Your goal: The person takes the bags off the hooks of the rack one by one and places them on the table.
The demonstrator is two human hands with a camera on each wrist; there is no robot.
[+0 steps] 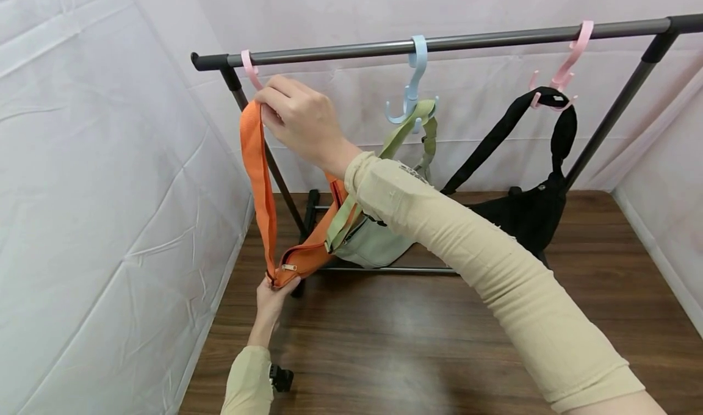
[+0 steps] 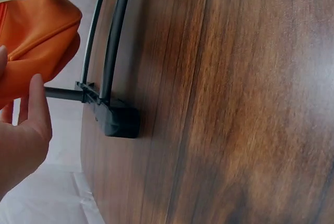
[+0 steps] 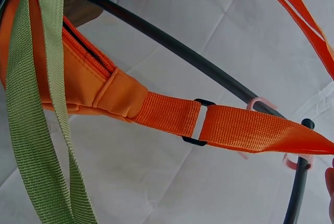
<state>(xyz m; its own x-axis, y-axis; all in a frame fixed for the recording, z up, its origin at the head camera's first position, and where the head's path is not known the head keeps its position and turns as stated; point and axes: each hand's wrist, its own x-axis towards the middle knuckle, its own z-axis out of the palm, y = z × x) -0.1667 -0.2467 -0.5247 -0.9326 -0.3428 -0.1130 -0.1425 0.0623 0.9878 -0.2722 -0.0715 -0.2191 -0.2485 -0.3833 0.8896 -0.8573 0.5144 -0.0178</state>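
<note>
An orange waist bag (image 1: 307, 257) hangs at the left of the rack, its strap (image 1: 255, 152) raised in a loop. My right hand (image 1: 301, 117) pinches the top of the strap close by the left pink hook (image 1: 249, 67); in the right wrist view only its fingertips (image 3: 331, 185) show at the edge. Down below, my left hand (image 1: 270, 304) holds the zipper end of the bag, thumb on one side and fingers behind the orange fabric (image 2: 44, 36). A black buckle (image 3: 198, 122) sits on the strap. My right forearm partly hides the bags behind it.
A pale green bag (image 1: 373, 244) hangs from a blue hook (image 1: 418, 67), its strap crossing in front of the orange bag. Farther right a black bag (image 1: 522, 216) hangs on another pink hook (image 1: 571, 58). The metal rail (image 1: 500, 38) spans above the wooden floor (image 1: 395, 335).
</note>
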